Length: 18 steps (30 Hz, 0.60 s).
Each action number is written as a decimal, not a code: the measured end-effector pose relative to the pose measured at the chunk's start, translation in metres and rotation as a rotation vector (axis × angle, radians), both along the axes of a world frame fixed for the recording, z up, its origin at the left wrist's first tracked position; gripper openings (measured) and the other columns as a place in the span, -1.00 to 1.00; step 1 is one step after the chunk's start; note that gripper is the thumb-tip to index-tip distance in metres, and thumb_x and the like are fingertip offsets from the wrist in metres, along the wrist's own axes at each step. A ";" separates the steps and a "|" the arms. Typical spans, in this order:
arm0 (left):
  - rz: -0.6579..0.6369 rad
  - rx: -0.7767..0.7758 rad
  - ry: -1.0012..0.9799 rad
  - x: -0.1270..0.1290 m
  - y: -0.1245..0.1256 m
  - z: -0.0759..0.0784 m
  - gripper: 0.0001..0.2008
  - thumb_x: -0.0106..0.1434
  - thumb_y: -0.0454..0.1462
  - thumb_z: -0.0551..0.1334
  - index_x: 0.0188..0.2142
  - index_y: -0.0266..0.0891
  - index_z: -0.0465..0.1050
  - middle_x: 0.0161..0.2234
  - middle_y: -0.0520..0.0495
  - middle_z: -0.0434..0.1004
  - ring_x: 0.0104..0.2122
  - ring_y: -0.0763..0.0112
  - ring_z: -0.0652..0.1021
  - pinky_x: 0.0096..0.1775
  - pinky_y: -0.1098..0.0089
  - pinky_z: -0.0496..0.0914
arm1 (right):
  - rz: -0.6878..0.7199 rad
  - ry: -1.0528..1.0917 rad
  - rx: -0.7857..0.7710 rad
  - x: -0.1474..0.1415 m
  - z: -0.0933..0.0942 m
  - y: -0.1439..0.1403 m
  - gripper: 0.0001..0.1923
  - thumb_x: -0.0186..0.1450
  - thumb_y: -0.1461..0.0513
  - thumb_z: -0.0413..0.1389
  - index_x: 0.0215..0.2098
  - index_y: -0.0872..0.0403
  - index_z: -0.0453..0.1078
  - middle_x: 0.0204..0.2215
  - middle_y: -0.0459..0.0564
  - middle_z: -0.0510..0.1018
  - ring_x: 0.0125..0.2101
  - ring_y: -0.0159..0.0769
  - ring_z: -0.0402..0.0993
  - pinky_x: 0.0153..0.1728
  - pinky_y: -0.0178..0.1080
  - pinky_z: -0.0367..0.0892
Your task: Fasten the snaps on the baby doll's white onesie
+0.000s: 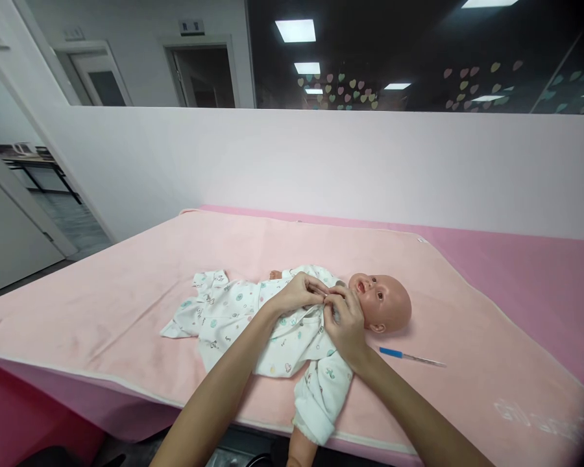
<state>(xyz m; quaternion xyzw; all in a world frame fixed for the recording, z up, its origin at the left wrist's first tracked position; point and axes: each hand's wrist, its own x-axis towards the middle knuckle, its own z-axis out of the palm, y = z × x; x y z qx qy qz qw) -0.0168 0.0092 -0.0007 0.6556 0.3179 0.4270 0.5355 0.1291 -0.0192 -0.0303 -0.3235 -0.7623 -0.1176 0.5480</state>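
Both hands met at the doll's collar.

Your left hand (299, 295) and right hand (343, 321) pinched the romper (253, 324) closed at the neck, fingers curled tight on cloth. The doll (382, 301) lay on the pink blanket (126, 279), long axis nine to three o'clock, head toward three. A thermometer (411, 357) lay at four o'clock.

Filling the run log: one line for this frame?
left hand: pinching romper collar | right hand: same, by neck | doll: on back, pink blanket | thermometer: beside, untouched
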 end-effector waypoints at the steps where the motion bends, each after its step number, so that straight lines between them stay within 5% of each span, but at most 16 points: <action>1: -0.002 0.004 -0.002 0.000 0.000 0.000 -0.75 -0.10 -0.38 0.27 -0.36 -0.44 0.53 -0.53 -0.08 0.49 -0.60 0.59 0.37 -0.57 0.57 0.17 | -0.001 -0.001 -0.004 0.000 0.000 0.000 -0.82 0.15 0.43 -0.03 -0.40 0.06 0.31 -0.30 0.00 0.40 -0.23 -0.29 0.34 -0.19 -0.16 0.35; 18: 0.000 0.052 0.019 0.001 -0.002 0.000 -0.75 -0.10 -0.41 0.15 -0.39 -0.42 0.51 -0.59 -0.01 0.44 -0.67 0.64 0.28 -0.64 0.58 0.07 | 0.027 0.000 0.048 -0.001 0.001 0.000 -0.72 0.15 0.42 -0.05 -0.23 0.04 0.33 -0.32 -0.03 0.48 -0.24 -0.26 0.39 -0.16 -0.12 0.34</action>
